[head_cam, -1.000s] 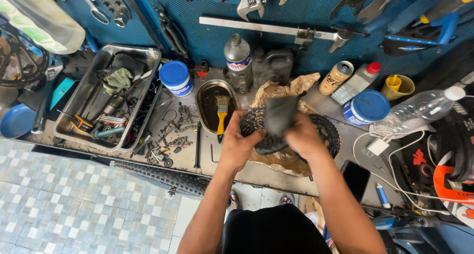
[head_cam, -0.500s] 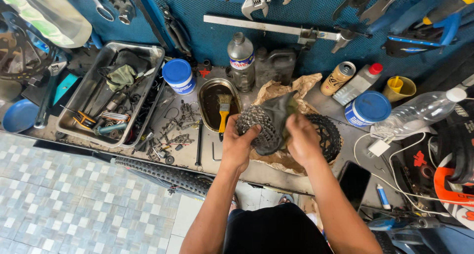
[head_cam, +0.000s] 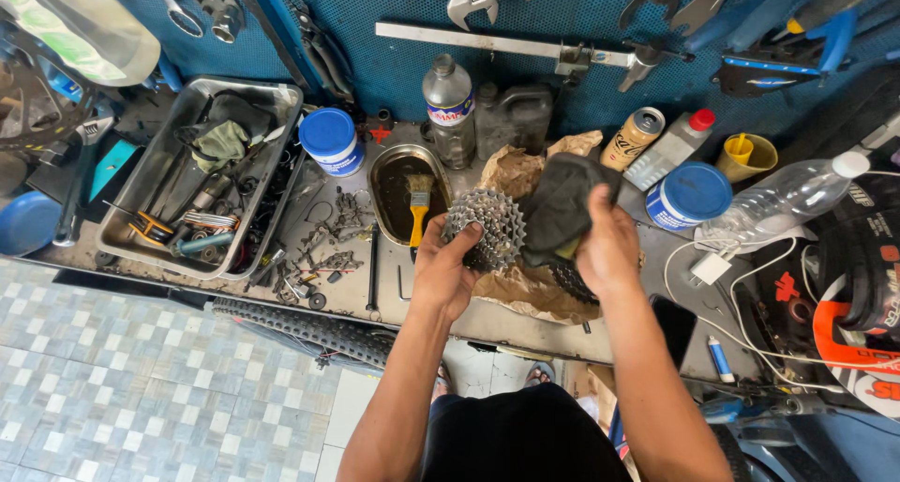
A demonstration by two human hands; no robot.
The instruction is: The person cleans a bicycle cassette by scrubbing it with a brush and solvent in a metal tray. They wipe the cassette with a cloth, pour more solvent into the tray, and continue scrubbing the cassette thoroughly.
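At centre frame the person's left hand (head_cam: 445, 271) grasps a bicycle cassette (head_cam: 485, 227) by its lower left edge, fingers curled over the sprocket teeth, holding it tilted above the worktop (head_cam: 525, 318). The right hand (head_cam: 607, 248) is clenched on a dark rag (head_cam: 561, 210), which is pressed against the right side of the cassette. Beneath both hands lies crumpled brown paper (head_cam: 525, 285), with a second toothed part partly hidden under the right hand.

Just left of the cassette sits an oval metal dish (head_cam: 394, 187) of dark liquid with a yellow-handled brush (head_cam: 418, 205) resting in it. Left again, a blue-lidded tub (head_cam: 330, 140) stands beside a metal tray (head_cam: 127, 233) filled with tools and rags at left of frame. Loose small parts (head_cam: 328, 243) are scattered between tray and dish.

Behind the hands, against the blue pegboard (head_cam: 562, 13), stand a plastic bottle (head_cam: 448, 107) and a dark jerrycan (head_cam: 514, 116). To the right are a can (head_cam: 633, 137), a red-capped bottle (head_cam: 667, 152), a second blue-lidded tub (head_cam: 689, 196) and a yellow cup (head_cam: 745, 156). A clear bottle (head_cam: 783, 201) lies on its side at right of frame. A knobbly tyre (head_cam: 300, 327) runs below the worktop's front edge.
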